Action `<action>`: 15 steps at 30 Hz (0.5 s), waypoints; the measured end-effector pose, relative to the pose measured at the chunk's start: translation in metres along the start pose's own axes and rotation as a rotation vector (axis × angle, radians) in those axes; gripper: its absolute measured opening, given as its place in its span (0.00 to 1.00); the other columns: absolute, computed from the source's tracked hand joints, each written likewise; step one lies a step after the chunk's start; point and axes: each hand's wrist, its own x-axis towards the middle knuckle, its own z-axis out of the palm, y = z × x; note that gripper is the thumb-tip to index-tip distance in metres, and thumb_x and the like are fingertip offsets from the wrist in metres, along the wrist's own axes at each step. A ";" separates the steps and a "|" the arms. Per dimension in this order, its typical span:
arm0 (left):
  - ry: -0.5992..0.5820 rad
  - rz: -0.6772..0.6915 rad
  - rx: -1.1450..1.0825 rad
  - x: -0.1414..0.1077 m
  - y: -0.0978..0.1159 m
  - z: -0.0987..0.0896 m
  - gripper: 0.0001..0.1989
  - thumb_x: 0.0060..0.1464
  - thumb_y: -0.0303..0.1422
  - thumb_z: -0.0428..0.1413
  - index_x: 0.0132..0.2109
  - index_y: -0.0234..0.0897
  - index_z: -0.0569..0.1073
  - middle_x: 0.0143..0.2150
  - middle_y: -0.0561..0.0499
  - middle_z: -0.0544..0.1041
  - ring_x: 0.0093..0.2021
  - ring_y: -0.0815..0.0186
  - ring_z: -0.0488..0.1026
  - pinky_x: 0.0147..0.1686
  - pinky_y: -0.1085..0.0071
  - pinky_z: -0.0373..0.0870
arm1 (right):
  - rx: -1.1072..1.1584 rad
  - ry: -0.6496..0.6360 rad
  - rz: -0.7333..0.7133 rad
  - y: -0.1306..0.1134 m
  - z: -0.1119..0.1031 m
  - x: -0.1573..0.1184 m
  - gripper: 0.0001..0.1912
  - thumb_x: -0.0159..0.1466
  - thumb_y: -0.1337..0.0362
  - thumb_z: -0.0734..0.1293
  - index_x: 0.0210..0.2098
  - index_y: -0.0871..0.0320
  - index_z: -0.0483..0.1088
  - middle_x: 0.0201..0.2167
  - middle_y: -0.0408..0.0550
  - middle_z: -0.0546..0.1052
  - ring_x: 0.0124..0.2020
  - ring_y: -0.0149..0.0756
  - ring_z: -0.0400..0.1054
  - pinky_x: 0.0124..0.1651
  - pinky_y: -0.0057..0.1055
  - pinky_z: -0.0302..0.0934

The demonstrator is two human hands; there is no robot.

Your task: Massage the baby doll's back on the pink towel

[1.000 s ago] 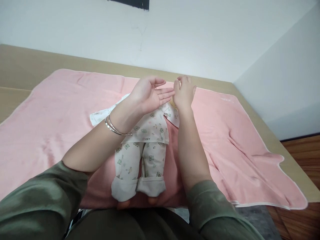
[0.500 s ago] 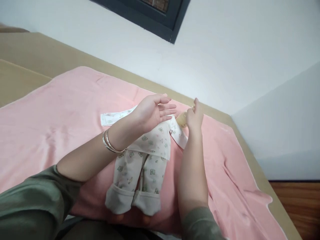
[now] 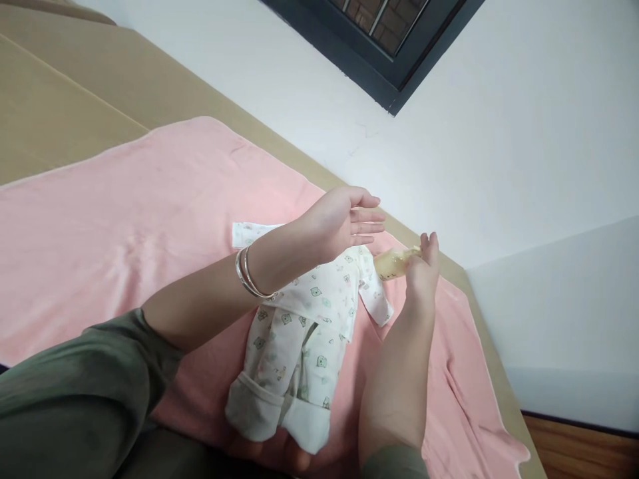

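White printed baby clothes, a top [image 3: 324, 293] and trousers with turned-up cuffs [image 3: 272, 359], lie with the sleeves spread. My left hand [image 3: 344, 223], palm up with its fingers stretched out, is over the upper part of the top and hides the neck area. It holds nothing. My right hand [image 3: 422, 269] is closed round one end of a pale yellow bottle [image 3: 393, 264], which lies nearly level just beyond the right sleeve [image 3: 374, 296]. Small feet show faintly below the cuffs.
A pink blanket [image 3: 124, 199] is spread under the clothes on a tan padded surface [image 3: 74, 86]. Behind it rises a white wall [image 3: 524, 133] with a dark window frame [image 3: 394, 86]. Brown wood [image 3: 574, 446] shows at the lower right.
In the view, both hands, the clothes and the blanket have shifted to the right, and the window shows more. The bottle is now farther out from the sleeve, with more of it visible.
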 end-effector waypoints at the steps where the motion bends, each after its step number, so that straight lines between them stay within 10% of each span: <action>1: 0.001 -0.008 0.002 -0.001 -0.001 0.001 0.18 0.50 0.34 0.60 0.49 0.37 0.73 0.57 0.35 0.77 0.67 0.38 0.71 0.66 0.39 0.66 | -0.020 0.015 -0.009 0.000 0.001 0.000 0.54 0.49 0.68 0.59 0.76 0.51 0.50 0.77 0.50 0.57 0.78 0.38 0.50 0.76 0.48 0.53; 15: -0.038 -0.051 0.033 -0.007 -0.004 0.009 0.14 0.48 0.33 0.61 0.44 0.36 0.72 0.51 0.34 0.79 0.59 0.42 0.77 0.63 0.42 0.72 | -0.301 0.172 -0.197 -0.007 0.020 -0.005 0.31 0.63 0.55 0.58 0.60 0.63 0.72 0.65 0.63 0.73 0.67 0.54 0.66 0.71 0.52 0.58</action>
